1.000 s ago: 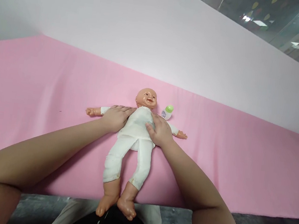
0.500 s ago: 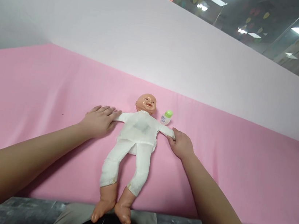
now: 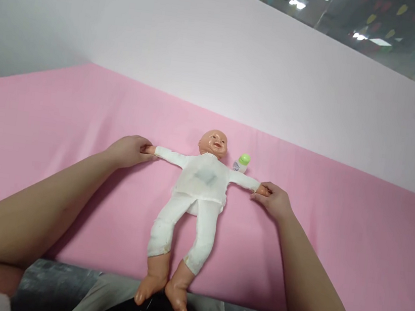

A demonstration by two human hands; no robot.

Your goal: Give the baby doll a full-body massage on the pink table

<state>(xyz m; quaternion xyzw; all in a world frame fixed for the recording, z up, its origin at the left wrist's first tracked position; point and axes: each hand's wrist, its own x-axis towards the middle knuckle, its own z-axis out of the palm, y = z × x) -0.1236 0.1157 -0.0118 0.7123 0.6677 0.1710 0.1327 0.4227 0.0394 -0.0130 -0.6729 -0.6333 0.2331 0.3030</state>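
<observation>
baby doll [image 3: 203,185] lies face-up on pink worktop [image 3: 62,121]. left hand [image 3: 127,150] and right hand [image 3: 276,201] each pinch doll wrist, arms stretched. risk: sleeve sweeps small green-capped bottle [image 3: 242,163] beside doll head, tipping it.

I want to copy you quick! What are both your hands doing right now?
Left hand: closed on the doll's hand, arm stretched out sideways.
Right hand: closed on the doll's other hand, that arm stretched out too.
</observation>
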